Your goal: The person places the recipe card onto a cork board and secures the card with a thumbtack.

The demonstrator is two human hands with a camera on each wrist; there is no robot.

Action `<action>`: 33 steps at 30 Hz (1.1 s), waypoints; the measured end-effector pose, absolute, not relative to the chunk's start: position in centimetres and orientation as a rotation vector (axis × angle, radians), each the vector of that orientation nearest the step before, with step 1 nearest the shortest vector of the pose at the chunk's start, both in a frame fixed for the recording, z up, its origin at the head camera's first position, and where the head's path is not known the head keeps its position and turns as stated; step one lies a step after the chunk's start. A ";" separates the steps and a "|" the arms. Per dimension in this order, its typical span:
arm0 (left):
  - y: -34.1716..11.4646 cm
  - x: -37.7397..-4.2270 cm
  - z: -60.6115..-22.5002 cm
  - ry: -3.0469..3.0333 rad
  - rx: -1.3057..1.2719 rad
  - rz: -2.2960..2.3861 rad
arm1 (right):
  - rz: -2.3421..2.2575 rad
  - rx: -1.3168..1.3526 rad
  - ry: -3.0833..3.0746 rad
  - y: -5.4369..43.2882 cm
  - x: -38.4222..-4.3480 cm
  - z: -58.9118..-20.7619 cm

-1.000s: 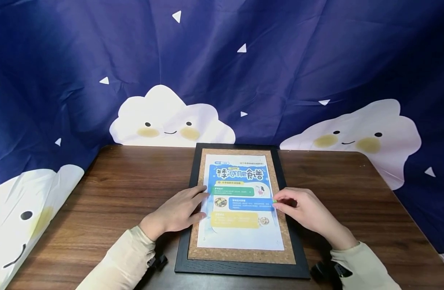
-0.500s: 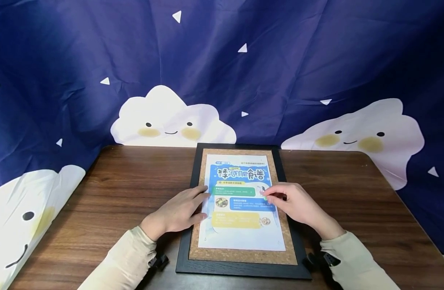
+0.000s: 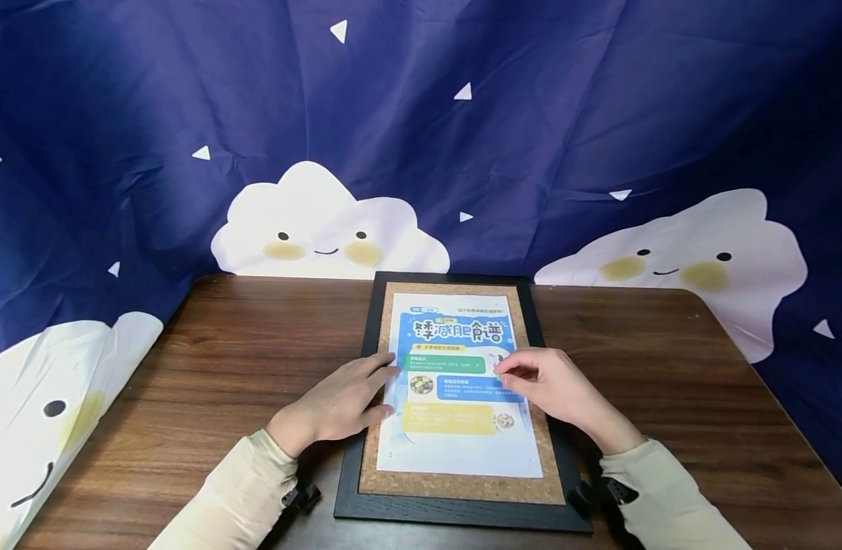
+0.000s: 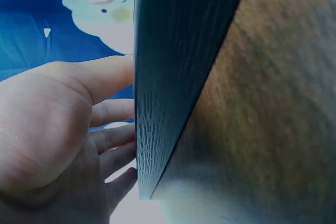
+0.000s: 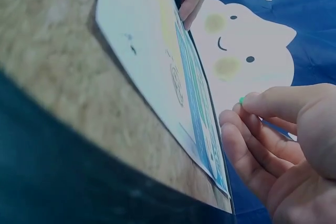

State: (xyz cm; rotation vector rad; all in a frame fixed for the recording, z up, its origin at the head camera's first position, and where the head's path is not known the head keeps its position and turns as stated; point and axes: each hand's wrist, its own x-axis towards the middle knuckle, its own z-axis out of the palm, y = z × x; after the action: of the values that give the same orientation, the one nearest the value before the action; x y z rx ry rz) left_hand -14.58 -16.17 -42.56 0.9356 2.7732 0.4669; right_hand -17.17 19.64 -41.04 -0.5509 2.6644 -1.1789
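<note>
A printed poster [image 3: 455, 452] with blue, green and yellow blocks lies on a cork board [image 3: 462, 484] in a black frame [image 3: 455, 510]. My left hand [image 3: 333, 401] rests at the left side of the board, its fingers spread and fingertips on the poster's left edge. In the left wrist view, the left palm [image 4: 42, 119] faces the frame's side. Over the right part of the poster, my right hand [image 3: 558, 388] pinches a tiny green pushpin [image 5: 241, 100] between thumb and finger. Only the pin's green end shows; the rest is hidden by the fingers.
Beneath the board is a dark brown wooden table [image 3: 270, 321]. Behind it hangs a navy cloth [image 3: 531, 114] printed with smiling clouds and white triangles. A small black device [image 3: 301, 498] sits at the left wrist, and another [image 3: 603, 495] at the right wrist.
My right hand has moved left from the poster's right edge to over its right part, still pinching the green pushpin. The left hand has stayed in place.
</note>
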 end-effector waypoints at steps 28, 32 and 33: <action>-16.1 -14.6 -42.6 2.771 0.947 0.479 | -1.243 -0.651 2.536 18.0 -18.6 -40.9; -16.1 -14.5 -42.6 2.772 0.945 0.480 | -1.222 -0.636 2.563 17.6 -18.8 -40.4; -16.1 -14.5 -42.6 2.772 0.944 0.482 | -1.214 -0.639 2.573 17.5 -18.8 -40.4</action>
State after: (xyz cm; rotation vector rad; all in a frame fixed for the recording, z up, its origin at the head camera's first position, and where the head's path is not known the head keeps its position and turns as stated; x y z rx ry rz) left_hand -14.53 -16.14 -42.57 0.9436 2.7719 0.4817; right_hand -18.84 17.53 -40.39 -0.6388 2.5730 -1.2137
